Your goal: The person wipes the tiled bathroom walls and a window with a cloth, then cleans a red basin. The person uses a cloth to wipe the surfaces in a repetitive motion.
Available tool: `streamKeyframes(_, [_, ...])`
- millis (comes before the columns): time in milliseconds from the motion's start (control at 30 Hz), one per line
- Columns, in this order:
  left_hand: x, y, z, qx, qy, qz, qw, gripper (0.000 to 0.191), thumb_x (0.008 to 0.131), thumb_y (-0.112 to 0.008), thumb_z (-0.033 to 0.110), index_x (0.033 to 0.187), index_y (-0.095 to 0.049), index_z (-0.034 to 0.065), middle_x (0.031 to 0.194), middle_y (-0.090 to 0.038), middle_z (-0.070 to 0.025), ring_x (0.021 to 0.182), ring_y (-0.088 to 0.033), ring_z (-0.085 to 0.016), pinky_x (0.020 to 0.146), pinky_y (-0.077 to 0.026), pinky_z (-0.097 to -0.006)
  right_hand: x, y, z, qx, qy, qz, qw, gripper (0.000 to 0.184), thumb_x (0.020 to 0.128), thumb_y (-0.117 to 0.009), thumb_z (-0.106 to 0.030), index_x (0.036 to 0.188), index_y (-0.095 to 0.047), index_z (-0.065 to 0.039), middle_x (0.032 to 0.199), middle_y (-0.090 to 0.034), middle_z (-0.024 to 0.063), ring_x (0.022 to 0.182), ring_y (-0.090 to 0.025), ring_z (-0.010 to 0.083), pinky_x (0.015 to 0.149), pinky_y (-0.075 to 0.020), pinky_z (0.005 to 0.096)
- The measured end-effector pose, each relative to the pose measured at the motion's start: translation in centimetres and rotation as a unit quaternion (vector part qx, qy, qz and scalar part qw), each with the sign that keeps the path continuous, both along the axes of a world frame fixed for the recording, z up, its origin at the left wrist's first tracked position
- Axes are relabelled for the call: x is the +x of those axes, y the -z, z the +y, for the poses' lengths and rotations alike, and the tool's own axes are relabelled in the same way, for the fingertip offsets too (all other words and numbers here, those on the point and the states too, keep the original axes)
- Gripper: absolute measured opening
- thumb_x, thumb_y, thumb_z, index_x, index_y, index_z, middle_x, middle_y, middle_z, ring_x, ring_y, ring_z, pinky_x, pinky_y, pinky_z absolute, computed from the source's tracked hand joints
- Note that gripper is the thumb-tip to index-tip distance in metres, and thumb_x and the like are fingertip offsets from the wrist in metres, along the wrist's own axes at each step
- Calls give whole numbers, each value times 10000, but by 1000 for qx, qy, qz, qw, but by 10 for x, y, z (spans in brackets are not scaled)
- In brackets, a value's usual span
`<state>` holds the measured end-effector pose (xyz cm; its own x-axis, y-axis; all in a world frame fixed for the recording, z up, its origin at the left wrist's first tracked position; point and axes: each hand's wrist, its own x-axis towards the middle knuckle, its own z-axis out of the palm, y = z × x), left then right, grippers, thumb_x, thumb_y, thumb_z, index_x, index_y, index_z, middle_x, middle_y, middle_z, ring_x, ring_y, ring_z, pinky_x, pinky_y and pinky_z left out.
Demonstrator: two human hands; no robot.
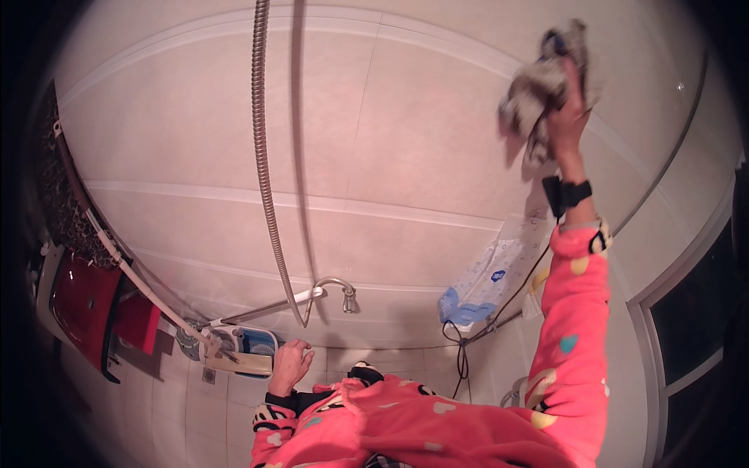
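High at the right, my right hand (569, 128) grips a crumpled grey-and-white cloth (529, 96) with a dark blue patch. The cloth is up against the beige wall panel (433, 134), and its edges look blurred. My left hand (290, 364) hangs low in front of my body, fingers loosely bent and nothing in them. Just to its left, lower down, stands a blue-and-white plastic basin (260, 339) with round objects in it. Black straps sit on both my wrists, and a dark cord (533, 275) runs down from the right one.
A metal shower hose (263, 128) hangs down across the wall, near a tap (349, 301). A white-and-blue plastic package (485, 281) hangs below my right arm. At the left are a curved pole (108, 243) and a red washbasin (85, 307). A framed window (696, 316) borders the right.
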<state>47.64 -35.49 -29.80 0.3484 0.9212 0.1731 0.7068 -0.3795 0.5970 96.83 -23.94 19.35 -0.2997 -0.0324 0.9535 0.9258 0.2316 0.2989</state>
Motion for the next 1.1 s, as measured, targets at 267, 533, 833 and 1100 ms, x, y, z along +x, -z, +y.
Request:
streamKeyframes(267, [-6, 8, 3, -34, 1, 14, 999, 185, 820, -719, 194, 940, -704, 55, 916, -671, -164, 881, -648, -378, 777, -522, -460, -58, -59, 26, 94, 65, -32, 993, 491, 797, -575, -100, 1286, -607, -66, 1364, -537, 205, 1337, -445, 411, 1144, -322, 491])
streamKeyframes(533, [-5, 16, 8, -35, 19, 22, 999, 190, 826, -713, 201, 943, -704, 52, 915, -671, -165, 882, -649, -376, 772, -523, -462, -141, 97, 27, -94, -20, -170, 981, 553, 705, -778, -270, 1246, -685, -206, 1223, -670, 91, 1101, -648, 333, 960, -501, 476])
streamKeyframes(833, [-22, 14, -11, -40, -1, 23, 999, 196, 823, -709, 203, 937, -696, 44, 911, -664, -164, 874, -646, -371, 765, -516, -460, -132, 270, 23, -278, -127, -285, 909, 446, 752, -609, -226, 1187, -691, -173, 1217, -668, 63, 1181, -607, 283, 1115, -417, 463])
streamKeyframes(1100, [-36, 26, -31, -63, -21, 39, 997, 186, 829, -702, 197, 935, -701, 44, 906, -667, -167, 888, -646, -369, 780, -514, -464, -107, 319, 15, -308, -133, -349, 875, 489, 749, -579, -189, 1233, -648, -164, 1227, -659, 37, 1226, -579, 263, 1166, -343, 502])
